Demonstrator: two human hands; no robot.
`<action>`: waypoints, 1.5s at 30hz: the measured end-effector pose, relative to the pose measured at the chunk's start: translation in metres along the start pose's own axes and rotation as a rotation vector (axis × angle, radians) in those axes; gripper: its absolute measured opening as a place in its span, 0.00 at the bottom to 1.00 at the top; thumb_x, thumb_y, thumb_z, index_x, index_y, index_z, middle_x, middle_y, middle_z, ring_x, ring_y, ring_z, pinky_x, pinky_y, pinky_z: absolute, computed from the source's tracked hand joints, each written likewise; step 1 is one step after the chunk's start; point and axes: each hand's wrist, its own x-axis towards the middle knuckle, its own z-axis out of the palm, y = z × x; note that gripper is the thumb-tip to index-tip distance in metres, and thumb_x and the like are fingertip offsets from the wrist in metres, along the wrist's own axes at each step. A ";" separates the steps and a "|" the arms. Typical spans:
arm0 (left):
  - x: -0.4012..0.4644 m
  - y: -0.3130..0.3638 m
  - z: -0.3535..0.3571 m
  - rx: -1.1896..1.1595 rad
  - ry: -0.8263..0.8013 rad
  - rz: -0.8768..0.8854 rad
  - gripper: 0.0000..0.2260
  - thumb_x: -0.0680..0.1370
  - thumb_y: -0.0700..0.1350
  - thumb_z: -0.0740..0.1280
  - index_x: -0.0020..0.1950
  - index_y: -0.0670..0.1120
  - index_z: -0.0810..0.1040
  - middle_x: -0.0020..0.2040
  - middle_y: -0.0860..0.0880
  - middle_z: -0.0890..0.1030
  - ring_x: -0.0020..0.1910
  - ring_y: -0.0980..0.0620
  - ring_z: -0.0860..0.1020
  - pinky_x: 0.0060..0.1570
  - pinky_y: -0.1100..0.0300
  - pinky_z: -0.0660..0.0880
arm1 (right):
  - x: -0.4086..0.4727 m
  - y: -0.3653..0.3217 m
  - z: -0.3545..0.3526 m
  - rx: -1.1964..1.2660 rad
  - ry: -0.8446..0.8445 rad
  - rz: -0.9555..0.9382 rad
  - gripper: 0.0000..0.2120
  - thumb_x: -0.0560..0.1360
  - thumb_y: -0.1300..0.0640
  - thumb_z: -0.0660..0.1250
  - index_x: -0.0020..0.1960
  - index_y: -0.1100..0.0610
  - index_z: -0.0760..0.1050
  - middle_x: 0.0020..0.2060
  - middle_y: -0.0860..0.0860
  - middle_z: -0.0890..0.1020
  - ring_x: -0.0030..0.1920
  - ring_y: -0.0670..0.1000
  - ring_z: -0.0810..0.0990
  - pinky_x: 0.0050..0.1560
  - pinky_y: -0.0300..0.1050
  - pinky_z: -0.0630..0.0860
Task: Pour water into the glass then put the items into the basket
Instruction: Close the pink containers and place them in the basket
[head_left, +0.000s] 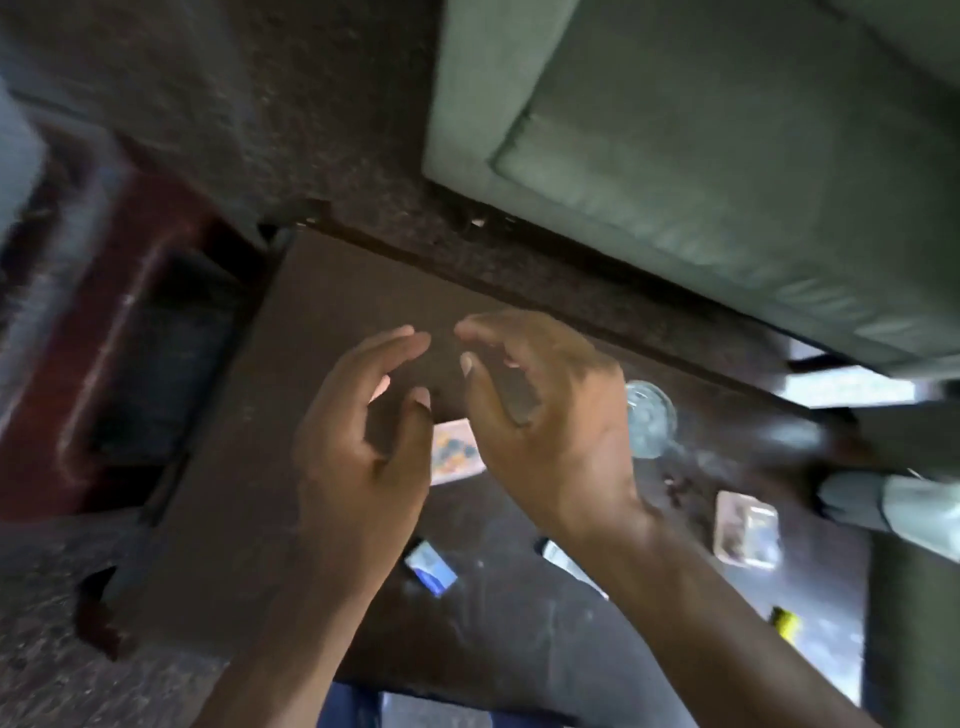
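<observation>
Over the middle of the dark brown tabletop (322, 291), both hands hover with nothing in them. The left hand (358, 415) has its fingers loosely spread and its palm turned toward the right hand (550, 410), whose fingers curl inward with the tips apart; neither touches anything, which reads as a pause between grasps rather than a hold.

Just below the gap between the hands, at about 6 o'clock, lies a small pale packet with a coloured print (456, 453), partly covered by the right palm. At 3 o'clock of the right hand stands the clear drinking glass (649, 418), upright and close beside the wrist, likely kept near for the pour; whether it holds water cannot be told through the blur. Farther out at 4 o'clock lies a flat clear-wrapped packet (747, 527). Near the forearms, at 6 o'clock, sits a small blue and white packet (430, 566), and a white item (563, 558) shows beside the right forearm. A small yellow object (783, 621) rests at 5 o'clock.

At 9 o'clock, off the tabletop's edge, a dark red rectangular basket-like container (119, 322) sits low, possibly the basket. No water vessel is clearly identifiable.
</observation>
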 end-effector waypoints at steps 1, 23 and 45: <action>-0.008 0.004 0.014 -0.008 -0.035 0.016 0.18 0.81 0.37 0.68 0.68 0.52 0.83 0.69 0.53 0.85 0.72 0.50 0.82 0.71 0.45 0.80 | -0.009 0.015 -0.014 -0.027 0.022 0.010 0.10 0.76 0.64 0.74 0.56 0.60 0.88 0.52 0.53 0.90 0.54 0.54 0.88 0.53 0.56 0.84; -0.135 0.035 0.221 -0.027 -0.520 0.014 0.15 0.82 0.46 0.68 0.67 0.58 0.83 0.63 0.59 0.86 0.60 0.52 0.86 0.54 0.52 0.86 | -0.148 0.293 -0.168 -0.403 -0.388 0.972 0.34 0.72 0.38 0.77 0.71 0.51 0.71 0.64 0.57 0.76 0.68 0.62 0.76 0.63 0.55 0.77; -0.125 0.074 0.222 -0.079 -0.613 -0.026 0.28 0.80 0.57 0.74 0.80 0.57 0.75 0.78 0.60 0.78 0.78 0.53 0.78 0.74 0.44 0.78 | -0.125 0.217 -0.220 1.052 -0.042 0.822 0.24 0.73 0.67 0.73 0.69 0.62 0.77 0.54 0.66 0.84 0.50 0.65 0.81 0.51 0.59 0.77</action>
